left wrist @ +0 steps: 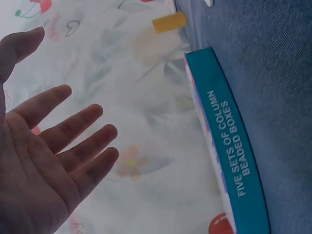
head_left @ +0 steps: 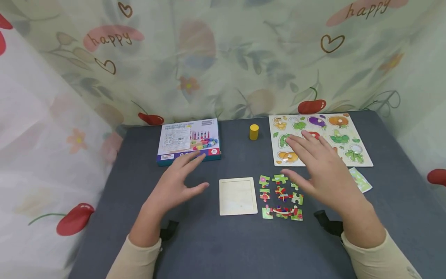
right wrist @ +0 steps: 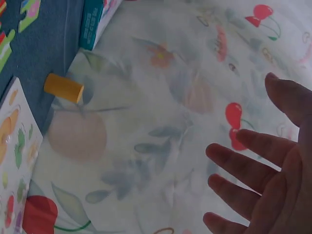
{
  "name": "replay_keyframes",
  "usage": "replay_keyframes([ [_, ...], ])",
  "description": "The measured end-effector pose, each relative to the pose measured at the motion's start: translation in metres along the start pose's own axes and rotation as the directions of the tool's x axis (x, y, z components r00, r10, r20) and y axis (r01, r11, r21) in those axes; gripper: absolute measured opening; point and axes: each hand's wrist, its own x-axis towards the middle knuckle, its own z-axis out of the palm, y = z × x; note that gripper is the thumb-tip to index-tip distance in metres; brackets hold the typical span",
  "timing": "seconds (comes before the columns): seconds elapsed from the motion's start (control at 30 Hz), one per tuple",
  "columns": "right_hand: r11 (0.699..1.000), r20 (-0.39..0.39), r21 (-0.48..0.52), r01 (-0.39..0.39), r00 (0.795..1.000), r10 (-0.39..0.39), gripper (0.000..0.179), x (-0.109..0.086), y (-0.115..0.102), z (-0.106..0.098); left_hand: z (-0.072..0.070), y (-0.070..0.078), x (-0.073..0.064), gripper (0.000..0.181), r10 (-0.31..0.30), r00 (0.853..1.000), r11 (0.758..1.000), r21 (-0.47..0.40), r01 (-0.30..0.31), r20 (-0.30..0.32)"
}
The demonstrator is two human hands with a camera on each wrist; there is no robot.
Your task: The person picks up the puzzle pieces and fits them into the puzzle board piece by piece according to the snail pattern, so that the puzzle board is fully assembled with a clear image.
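Note:
My left hand (head_left: 175,186) hovers left of a pale wooden puzzle frame (head_left: 238,196), fingers spread and holding nothing; the left wrist view shows its bare palm. Over on the right, my right hand (head_left: 325,176) is raised with its fingers apart, between the jigsaw pieces and the vegetable board, also holding nothing. Several loose jigsaw pieces (head_left: 267,212), green with red and blue print, lie beside the frame in rough rows. Part of the vegetable puzzle board (head_left: 355,154) is hidden behind the right hand.
A bead-set box (head_left: 205,135) lies at the back left. A yellow cylinder (head_left: 254,132) stands near the back edge. Partly covered by the right hand is a small green card (head_left: 361,179). Patterned cloth (head_left: 223,58) hangs behind the dark table (head_left: 223,248).

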Motion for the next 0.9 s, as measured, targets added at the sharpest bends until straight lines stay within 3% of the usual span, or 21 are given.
replay_keyframes([
  [0.57, 0.995, 0.214, 0.076, -0.065, 0.976, 0.047, 0.068, 0.004, 0.005, 0.044, 0.034, 0.011, 0.009, 0.079, -0.083, 0.989, 0.995, 0.058, 0.076, 0.12],
  [0.73, 0.993, 0.25, 0.078, -0.086, 0.966, 0.064, 0.066, 0.005, 0.011, 0.053, 0.042, 0.014, 0.012, 0.077, -0.112, 0.974, 0.993, 0.055, 0.103, 0.198],
  [0.9, 0.985, 0.316, 0.078, -0.154, 0.941, 0.122, 0.067, 0.005, 0.014, 0.064, 0.049, 0.015, 0.014, 0.077, -0.13, 0.954, 0.991, 0.066, 0.116, 0.269],
])
